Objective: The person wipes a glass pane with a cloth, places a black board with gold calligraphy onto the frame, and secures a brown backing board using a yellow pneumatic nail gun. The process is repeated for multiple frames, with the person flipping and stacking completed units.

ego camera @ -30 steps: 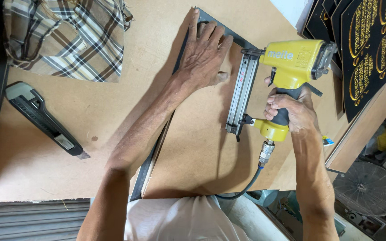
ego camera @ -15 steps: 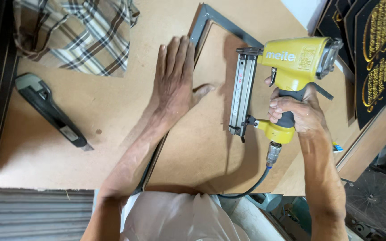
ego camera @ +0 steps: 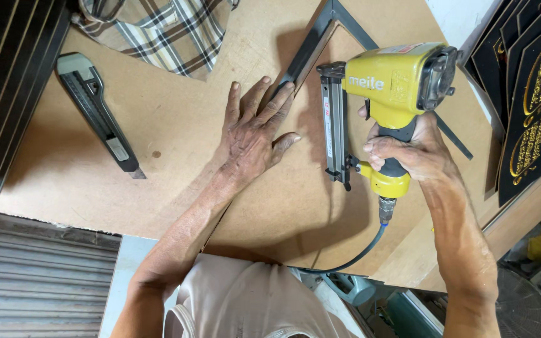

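I see the brown board [ego camera: 176, 125] filling most of the view, with the dark frame [ego camera: 311, 47] lying on it and a plaid cloth [ego camera: 158, 28] at its far edge. My left hand [ego camera: 255, 134] lies flat and spread wide on the board, fingertips on the frame's left rail, while my right hand [ego camera: 408, 153] is wrapped around the grip of the yellow nailer [ego camera: 396, 84], just right of that rail. A knife [ego camera: 98, 112] lies well apart to the left
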